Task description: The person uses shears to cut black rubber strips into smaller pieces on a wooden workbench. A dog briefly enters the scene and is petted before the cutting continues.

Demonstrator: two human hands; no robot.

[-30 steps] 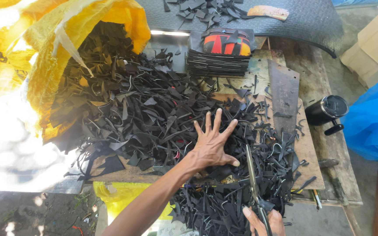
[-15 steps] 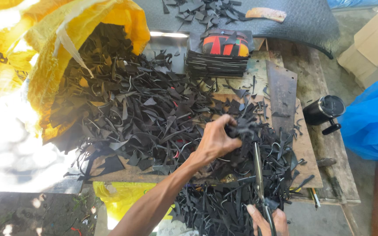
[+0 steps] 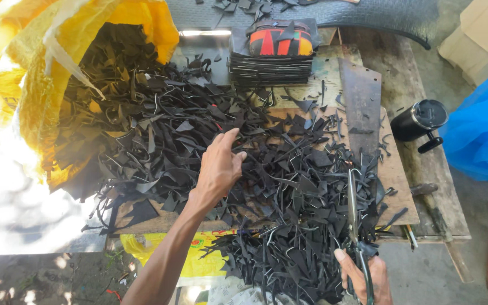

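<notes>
**Sorting black scraps at an outdoor bench**

Outdoors, on bare ground dappled with sun, a worn wooden bench (image 3: 425, 186) carries the work. Going left to right: a yellow sack (image 3: 35, 96) lies open on its side at the far left, and black scraps (image 3: 159, 130), thin offcuts and strips, spill from its mouth across the bench top. The pile runs on towards the near edge, where some pieces hang over.

The left hand (image 3: 219, 166) lies on the middle of the pile, palm down, fingers loosely curled and touching the scraps; it grasps nothing that I can see. Behind it, at the back of the bench, stands a neat stack (image 3: 271, 62) of flat black pieces with a red and orange one on top. Right of the stack lies a rusty metal plate (image 3: 361, 101).

At the bottom edge the right hand (image 3: 362, 277) is clenched around the handles of long shears (image 3: 352, 214), whose blades point away from the person over the scraps and look closed. A black mug (image 3: 419, 120) stands near the bench's right edge, and a blue sheet (image 3: 478, 133) lies beyond it.

By my reading, the step in hand is picking a piece out of the heap. The next move calls for the left fingers to pinch one scrap free of its tangled neighbours and bring it to the blades.
</notes>
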